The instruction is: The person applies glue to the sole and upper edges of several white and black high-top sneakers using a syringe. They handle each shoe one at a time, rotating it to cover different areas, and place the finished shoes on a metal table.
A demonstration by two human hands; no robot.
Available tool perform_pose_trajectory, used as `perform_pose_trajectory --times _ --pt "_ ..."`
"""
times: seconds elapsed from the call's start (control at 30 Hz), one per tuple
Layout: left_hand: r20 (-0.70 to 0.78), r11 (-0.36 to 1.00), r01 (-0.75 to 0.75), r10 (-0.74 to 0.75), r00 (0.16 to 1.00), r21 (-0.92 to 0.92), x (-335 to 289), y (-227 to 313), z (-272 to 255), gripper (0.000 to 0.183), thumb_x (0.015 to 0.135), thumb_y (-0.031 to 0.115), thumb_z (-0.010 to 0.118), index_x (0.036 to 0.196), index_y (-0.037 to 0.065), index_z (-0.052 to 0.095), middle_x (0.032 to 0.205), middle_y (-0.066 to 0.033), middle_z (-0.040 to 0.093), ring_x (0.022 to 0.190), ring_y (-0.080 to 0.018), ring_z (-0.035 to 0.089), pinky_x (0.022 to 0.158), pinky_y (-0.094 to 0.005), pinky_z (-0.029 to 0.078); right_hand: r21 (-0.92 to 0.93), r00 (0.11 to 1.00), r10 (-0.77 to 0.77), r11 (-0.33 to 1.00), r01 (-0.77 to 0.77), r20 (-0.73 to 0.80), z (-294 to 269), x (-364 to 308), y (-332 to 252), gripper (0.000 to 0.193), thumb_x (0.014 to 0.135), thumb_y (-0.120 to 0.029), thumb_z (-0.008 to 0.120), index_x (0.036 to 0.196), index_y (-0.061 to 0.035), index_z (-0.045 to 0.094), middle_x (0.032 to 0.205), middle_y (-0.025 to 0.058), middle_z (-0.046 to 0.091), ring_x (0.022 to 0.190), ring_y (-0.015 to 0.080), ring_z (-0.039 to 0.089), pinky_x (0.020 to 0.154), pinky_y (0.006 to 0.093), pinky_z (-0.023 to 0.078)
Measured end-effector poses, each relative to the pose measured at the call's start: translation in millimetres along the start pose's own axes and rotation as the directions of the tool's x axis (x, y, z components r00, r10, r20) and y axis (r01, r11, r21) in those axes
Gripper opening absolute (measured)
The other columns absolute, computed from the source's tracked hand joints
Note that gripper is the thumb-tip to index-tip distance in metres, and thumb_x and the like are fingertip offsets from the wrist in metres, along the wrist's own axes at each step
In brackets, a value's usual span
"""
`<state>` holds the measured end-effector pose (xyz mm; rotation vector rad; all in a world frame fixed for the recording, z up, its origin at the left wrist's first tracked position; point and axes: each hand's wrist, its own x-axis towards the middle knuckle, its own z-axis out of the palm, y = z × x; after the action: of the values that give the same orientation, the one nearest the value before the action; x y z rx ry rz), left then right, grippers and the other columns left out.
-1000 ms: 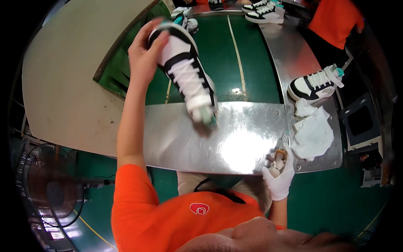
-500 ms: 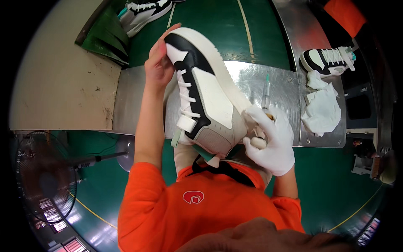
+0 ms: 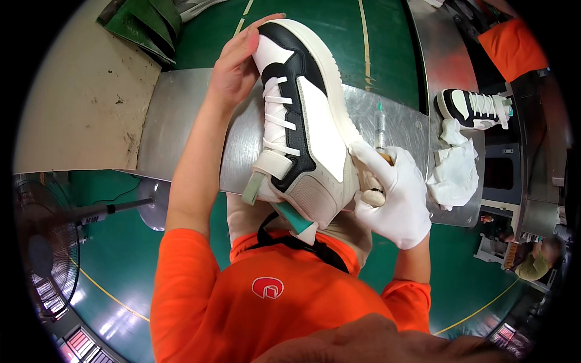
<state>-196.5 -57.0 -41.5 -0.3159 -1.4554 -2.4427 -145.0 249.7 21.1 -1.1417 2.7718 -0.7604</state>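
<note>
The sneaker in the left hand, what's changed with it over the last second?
The black and white sneaker was lifted off the metal table and drawn in toward the chest, its sole turned to the right. The gloved right hand came up from the table edge with its small tool to the sole's edge. The left hand kept its hold; the white rags stayed put.

orange short-sleeved shirt (image 3: 266, 302), small white chest emblem (image 3: 267, 287); right hand (image 3: 393, 196) white-gloved, left hand (image 3: 233, 66) bare.
</note>
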Motion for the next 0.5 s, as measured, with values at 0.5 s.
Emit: perform_pose_trajectory --times 0.5 --pt "-0.015 0.999 -0.042 0.043 0.999 0.033 -1.6 1.7 5.8 0.05 0.097 0.035 0.047 0.131 -0.002 0.047 0.119 -0.0114 0.059 0.11 -0.0186 0.055 0.097 -0.0294 0.042 0.031 0.999 -0.033 0.999 0.033 0.003 1.8 -0.4 1.8 0.058 0.061 -0.007 0.063 0.117 -0.0208 0.058 0.095 0.0171 0.053 0.089 0.0363 0.053 0.079 0.0423 0.046"
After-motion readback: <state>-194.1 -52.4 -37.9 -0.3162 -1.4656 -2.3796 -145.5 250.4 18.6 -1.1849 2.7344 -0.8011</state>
